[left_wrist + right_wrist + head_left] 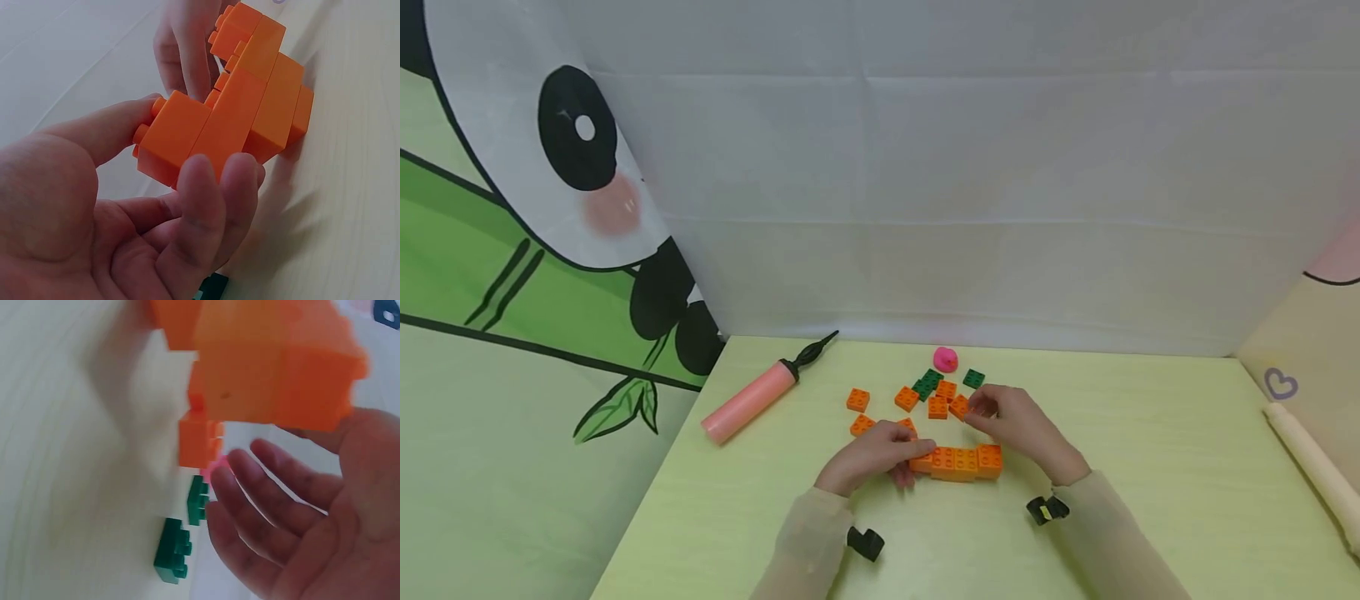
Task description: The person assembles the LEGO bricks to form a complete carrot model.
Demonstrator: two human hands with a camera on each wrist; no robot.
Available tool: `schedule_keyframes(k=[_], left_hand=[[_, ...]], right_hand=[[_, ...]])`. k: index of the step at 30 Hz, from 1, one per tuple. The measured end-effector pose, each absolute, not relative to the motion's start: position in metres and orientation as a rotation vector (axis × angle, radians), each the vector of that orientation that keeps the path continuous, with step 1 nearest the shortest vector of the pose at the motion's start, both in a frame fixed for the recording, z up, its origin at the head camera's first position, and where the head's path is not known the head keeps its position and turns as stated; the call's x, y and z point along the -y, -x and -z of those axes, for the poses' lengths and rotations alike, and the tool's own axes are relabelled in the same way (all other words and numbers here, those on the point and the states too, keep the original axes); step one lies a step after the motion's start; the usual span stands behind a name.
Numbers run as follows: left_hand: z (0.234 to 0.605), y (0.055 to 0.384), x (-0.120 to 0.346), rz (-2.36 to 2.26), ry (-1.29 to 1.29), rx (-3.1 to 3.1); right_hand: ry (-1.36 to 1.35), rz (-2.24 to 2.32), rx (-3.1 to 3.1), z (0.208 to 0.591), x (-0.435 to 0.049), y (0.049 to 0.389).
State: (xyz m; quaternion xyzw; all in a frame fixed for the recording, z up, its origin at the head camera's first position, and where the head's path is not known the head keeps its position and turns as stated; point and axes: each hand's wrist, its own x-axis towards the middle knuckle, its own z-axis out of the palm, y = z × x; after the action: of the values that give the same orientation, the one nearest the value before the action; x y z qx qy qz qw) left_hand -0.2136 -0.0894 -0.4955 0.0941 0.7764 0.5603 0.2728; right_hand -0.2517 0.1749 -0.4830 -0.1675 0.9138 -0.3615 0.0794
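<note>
My left hand (880, 454) grips the left end of a stepped structure of joined orange toy bricks (955, 463), low over the table. In the left wrist view, the thumb lies on the studded side of the structure (231, 119) and the fingertips press its smooth face. My right hand (1018, 421) is behind the structure's right end, fingertips beside a loose orange brick (958, 407). In the right wrist view, that hand's fingers (262, 494) are spread and slightly bent, near a loose brick (199, 440). The near structure hides part of its thumb side.
More loose orange bricks (858, 400) lie behind the structure, with green bricks (974, 378) and a small pink piece (946, 359) farther back. A pink hand pump (751, 402) with a black nozzle lies left. Along the right edge is a pale rod (1311, 475). A fabric backdrop (1000, 208) borders the table's rear.
</note>
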Motion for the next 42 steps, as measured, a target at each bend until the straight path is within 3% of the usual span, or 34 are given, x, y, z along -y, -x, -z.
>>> schedule_keyframes(k=[9, 20, 30, 42], left_hand=[[0.499, 0.214, 0.087, -1.511, -0.249, -2.078], [0.498, 0.214, 0.085, -1.526, -0.242, -2.074], [0.499, 0.215, 0.085, -1.533, -0.250, -2.071], [0.497, 0.219, 0.086, -1.514, -0.271, -2.088]], right_hand=[[0.423, 0.901, -2.807, 0.498, -0.168, 0.281], [0.400, 0.765, -2.820, 0.507, -0.163, 0.289], [0.468, 0.855, -2.810, 0.503, -0.169, 0.285], [0.760, 1.143, -2.694, 0.483, -0.181, 0.262]])
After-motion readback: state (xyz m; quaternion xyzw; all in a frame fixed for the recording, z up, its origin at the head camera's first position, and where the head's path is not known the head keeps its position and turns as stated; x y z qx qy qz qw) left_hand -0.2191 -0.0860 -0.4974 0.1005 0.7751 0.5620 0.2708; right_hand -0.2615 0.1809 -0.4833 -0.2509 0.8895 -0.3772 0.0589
